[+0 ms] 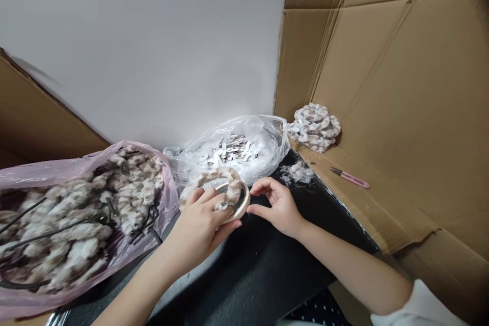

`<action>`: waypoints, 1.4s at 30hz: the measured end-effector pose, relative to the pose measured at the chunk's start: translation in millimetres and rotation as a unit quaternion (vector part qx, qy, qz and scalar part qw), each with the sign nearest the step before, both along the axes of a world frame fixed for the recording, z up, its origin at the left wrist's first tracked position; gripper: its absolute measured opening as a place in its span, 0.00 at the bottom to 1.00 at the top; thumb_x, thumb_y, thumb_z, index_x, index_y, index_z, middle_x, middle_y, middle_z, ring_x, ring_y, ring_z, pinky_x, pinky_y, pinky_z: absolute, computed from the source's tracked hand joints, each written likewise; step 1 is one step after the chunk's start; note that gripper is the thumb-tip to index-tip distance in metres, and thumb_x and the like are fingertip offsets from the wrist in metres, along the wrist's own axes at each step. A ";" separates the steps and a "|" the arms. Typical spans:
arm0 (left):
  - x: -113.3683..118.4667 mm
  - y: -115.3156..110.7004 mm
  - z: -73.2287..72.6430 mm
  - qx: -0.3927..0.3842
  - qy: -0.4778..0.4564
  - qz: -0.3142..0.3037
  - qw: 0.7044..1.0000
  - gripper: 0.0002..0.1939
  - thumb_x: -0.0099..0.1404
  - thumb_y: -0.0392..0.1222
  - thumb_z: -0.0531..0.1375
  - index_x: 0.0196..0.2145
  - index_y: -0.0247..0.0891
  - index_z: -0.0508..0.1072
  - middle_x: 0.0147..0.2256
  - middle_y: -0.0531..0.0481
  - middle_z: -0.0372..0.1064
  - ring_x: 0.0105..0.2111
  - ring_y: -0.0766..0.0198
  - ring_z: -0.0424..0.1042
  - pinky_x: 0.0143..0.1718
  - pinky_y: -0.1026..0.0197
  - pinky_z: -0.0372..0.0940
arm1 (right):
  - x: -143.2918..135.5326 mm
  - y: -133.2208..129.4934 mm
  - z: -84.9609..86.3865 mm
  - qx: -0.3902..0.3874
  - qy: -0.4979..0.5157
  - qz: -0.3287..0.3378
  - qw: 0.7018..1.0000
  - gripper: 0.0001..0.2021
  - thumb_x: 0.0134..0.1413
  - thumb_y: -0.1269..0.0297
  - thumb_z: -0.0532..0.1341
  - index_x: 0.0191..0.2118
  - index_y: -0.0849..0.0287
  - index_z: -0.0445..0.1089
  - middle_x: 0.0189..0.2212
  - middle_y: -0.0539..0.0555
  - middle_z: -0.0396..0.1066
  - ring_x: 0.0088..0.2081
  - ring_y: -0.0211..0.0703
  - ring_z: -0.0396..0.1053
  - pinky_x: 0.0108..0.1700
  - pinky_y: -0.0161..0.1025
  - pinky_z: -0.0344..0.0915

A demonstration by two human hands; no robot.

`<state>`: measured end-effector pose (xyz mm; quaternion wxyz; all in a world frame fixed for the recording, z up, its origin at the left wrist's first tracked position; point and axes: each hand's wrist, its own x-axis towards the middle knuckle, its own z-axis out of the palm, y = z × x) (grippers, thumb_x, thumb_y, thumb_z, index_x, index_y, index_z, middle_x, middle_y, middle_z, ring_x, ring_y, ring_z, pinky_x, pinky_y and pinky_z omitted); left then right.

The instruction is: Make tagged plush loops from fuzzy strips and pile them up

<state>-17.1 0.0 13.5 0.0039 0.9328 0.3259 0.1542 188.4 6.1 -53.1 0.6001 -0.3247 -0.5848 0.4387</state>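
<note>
The furry loop [234,189] and tape roll [243,205] are clasped in the left grip [204,221]; just right of it, the right grip [278,209] is curled, any pinch unclear. Seemingly light and squashy, the loop is best taken around its band.

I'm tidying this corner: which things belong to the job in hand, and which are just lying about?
Seemingly the job:
fuzzy band, in the left hand
pale roll, right hand at its edge
pink bag of fuzzy pieces
clear bag of white pieces
similar fuzzy pile

Seemingly lying about:
pink snips on the cardboard
loose fluff
</note>
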 end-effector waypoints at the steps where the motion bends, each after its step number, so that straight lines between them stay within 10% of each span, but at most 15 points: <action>1: 0.4 0.1 -0.7 -0.005 0.003 -0.003 1.000 0.10 0.70 0.44 0.54 0.34 0.40 0.73 0.32 0.49 0.69 0.33 0.58 0.60 0.39 0.54 0.50 | -0.1 -0.3 -0.2 -0.009 0.005 0.001 1.000 0.17 0.40 0.63 0.74 0.35 0.56 0.68 0.33 0.50 0.71 0.37 0.41 0.70 0.43 0.40 0.69; 15: 5.5 -0.6 1.8 -0.011 0.079 0.022 0.997 0.13 0.68 0.45 0.56 0.28 0.39 0.72 0.30 0.49 0.72 0.32 0.57 0.65 0.37 0.53 0.53 | -3.5 -5.3 0.3 -0.058 -0.091 0.020 0.994 0.07 0.54 0.68 0.61 0.33 0.56 0.59 0.30 0.48 0.66 0.31 0.36 0.61 0.37 0.37 0.61; 21: -0.1 3.4 5.4 -0.027 0.105 0.090 0.990 0.18 0.67 0.47 0.55 0.22 0.37 0.68 0.22 0.49 0.68 0.30 0.56 0.66 0.37 0.52 0.54 | 2.3 -28.1 33.3 -0.111 -0.033 0.236 0.965 0.14 0.57 0.62 0.63 0.35 0.55 0.53 0.29 0.47 0.63 0.30 0.34 0.55 0.35 0.35 0.56; 33: -29.0 13.4 25.7 -0.424 -0.072 0.030 0.902 0.23 0.71 0.51 0.45 0.25 0.36 0.68 0.25 0.53 0.65 0.25 0.66 0.63 0.26 0.65 0.58 | 41.1 -8.5 51.8 -0.351 0.113 0.285 0.885 0.23 0.44 0.63 0.72 0.35 0.54 0.54 0.30 0.46 0.63 0.29 0.32 0.60 0.32 0.31 0.59; 42: -16.6 8.4 18.3 -0.219 -0.004 0.053 0.974 0.22 0.69 0.48 0.50 0.19 0.38 0.63 0.16 0.55 0.56 0.19 0.67 0.56 0.25 0.62 0.50 | 41.1 -40.1 66.8 -0.319 0.067 0.249 0.912 0.20 0.46 0.58 0.70 0.34 0.55 0.57 0.30 0.48 0.60 0.28 0.34 0.57 0.30 0.32 0.58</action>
